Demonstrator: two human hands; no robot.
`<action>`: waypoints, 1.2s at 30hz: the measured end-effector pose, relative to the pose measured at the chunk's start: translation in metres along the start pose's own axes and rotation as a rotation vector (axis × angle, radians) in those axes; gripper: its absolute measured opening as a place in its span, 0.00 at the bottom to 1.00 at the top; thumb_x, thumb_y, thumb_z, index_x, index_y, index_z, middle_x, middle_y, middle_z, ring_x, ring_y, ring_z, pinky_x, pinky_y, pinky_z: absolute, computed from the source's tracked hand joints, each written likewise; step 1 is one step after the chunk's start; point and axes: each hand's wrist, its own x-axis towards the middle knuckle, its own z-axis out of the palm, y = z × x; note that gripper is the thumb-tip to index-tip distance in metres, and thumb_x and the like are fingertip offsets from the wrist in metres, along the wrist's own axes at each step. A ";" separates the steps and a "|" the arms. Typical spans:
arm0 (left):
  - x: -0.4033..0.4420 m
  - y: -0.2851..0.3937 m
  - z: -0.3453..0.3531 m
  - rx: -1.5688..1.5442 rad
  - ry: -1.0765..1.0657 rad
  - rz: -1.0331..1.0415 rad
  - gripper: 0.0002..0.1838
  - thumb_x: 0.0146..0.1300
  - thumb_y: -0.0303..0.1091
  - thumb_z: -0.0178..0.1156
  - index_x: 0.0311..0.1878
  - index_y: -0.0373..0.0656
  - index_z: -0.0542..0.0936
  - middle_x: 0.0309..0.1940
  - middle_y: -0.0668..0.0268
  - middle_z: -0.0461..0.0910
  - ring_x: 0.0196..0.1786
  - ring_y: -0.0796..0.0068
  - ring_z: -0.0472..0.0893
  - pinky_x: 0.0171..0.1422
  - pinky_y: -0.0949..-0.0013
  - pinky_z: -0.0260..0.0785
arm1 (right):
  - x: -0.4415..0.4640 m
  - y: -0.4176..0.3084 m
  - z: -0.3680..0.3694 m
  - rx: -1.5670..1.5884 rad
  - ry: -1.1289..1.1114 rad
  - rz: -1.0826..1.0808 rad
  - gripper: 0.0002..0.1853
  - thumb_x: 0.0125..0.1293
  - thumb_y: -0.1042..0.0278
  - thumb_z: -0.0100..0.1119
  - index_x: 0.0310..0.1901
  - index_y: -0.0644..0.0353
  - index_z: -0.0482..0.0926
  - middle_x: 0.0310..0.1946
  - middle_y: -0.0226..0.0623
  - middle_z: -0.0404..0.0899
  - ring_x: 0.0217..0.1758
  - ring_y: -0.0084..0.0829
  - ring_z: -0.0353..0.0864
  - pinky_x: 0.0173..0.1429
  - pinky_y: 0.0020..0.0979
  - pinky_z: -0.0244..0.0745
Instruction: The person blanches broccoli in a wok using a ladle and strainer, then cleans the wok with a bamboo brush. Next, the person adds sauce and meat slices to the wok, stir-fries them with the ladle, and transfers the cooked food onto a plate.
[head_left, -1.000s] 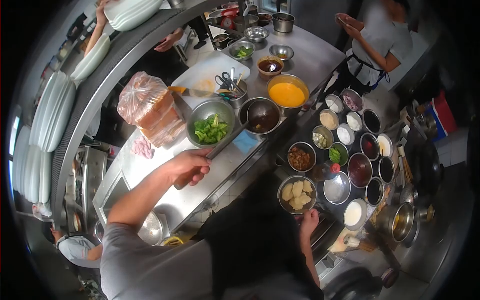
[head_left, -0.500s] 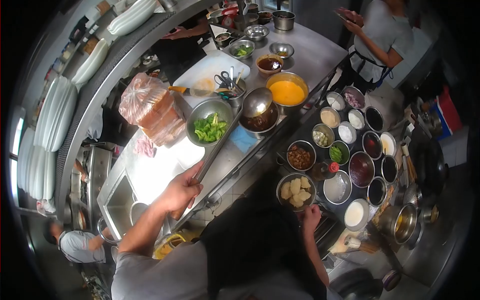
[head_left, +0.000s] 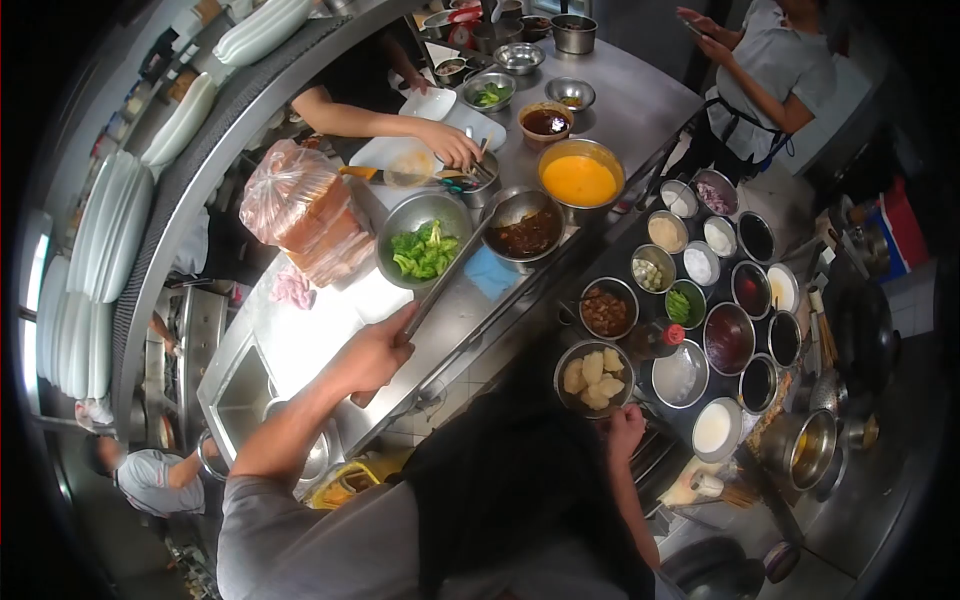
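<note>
My left hand (head_left: 372,358) is wrapped round the handle of a long metal ladle (head_left: 448,285). The ladle's head is in a pot of dark brown sauce (head_left: 530,236), right of a metal bowl of broccoli (head_left: 423,252). Beyond the sauce stands a pot of orange liquid (head_left: 580,180). My right hand (head_left: 626,428) is closed beside the lower rim of a bowl of pale pieces (head_left: 595,378); what it holds, if anything, is hidden. Near that bowl are a bowl of brown chunks (head_left: 608,308) and a red-capped bottle (head_left: 660,339).
A co-worker's hand (head_left: 452,143) reaches into the utensil container; their other hand is by a white dish (head_left: 428,104). Bagged bread (head_left: 308,218) stands at left. Another person (head_left: 765,80) stands back right. Many ingredient bowls and a milky bowl (head_left: 716,429) sit at right.
The ladle's head was lifted and turned over above the sauce, and is now down in the pot. A co-worker's arms have come in over the cutting board with a white dish.
</note>
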 end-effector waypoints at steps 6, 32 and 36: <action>0.034 -0.008 -0.002 -0.497 -0.280 -0.143 0.41 0.68 0.27 0.55 0.82 0.52 0.51 0.30 0.64 0.75 0.21 0.74 0.74 0.26 0.67 0.70 | -0.003 0.001 0.004 0.002 0.024 0.007 0.07 0.64 0.75 0.54 0.28 0.59 0.70 0.21 0.32 0.76 0.17 0.24 0.76 0.24 0.26 0.75; 0.017 -0.077 0.041 -1.277 -0.361 -0.025 0.40 0.67 0.29 0.54 0.81 0.40 0.51 0.26 0.68 0.70 0.18 0.77 0.69 0.21 0.75 0.61 | -0.033 -0.043 0.036 0.016 -0.007 0.061 0.05 0.68 0.74 0.53 0.33 0.62 0.72 0.21 0.37 0.77 0.20 0.26 0.77 0.27 0.27 0.72; 0.020 -0.088 0.044 -1.280 -0.373 -0.005 0.41 0.66 0.26 0.54 0.81 0.41 0.49 0.26 0.68 0.70 0.19 0.78 0.70 0.22 0.76 0.62 | -0.037 -0.047 0.044 0.016 -0.008 0.067 0.05 0.69 0.74 0.53 0.33 0.62 0.73 0.21 0.37 0.77 0.20 0.27 0.78 0.27 0.27 0.72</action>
